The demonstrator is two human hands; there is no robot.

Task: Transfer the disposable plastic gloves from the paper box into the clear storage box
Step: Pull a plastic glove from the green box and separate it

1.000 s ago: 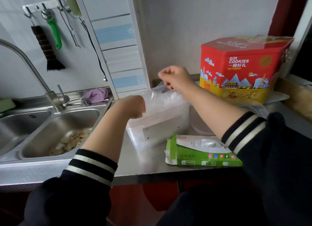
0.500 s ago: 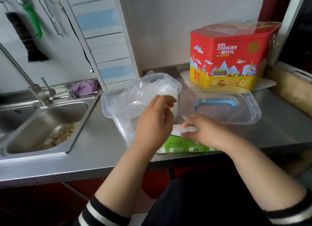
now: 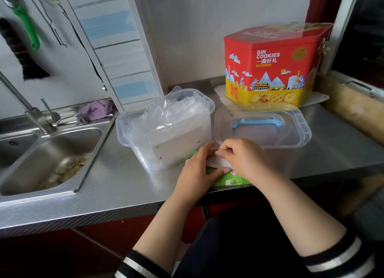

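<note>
The clear storage box (image 3: 133,140) stands open on the steel counter with a crumpled heap of clear plastic gloves (image 3: 166,113) sticking out of its top. In front of it, at the counter's edge, lies the green and white paper box (image 3: 232,179), mostly covered by my hands. My left hand (image 3: 199,169) holds the box's left end, thumb along its front face. My right hand (image 3: 243,155) rests on top of the box with curled fingers pinching at its white top opening; what it pinches is hidden.
The box's clear lid (image 3: 291,136) with a blue handle lies upside down to the right. A red cookie tin (image 3: 272,65) stands behind it. A steel sink (image 3: 27,159) with food scraps and a tap (image 3: 31,109) are on the left.
Both hands left the storage box and came down to the paper box. Since half a second ago my left hand dropped from above onto the box's left end.
</note>
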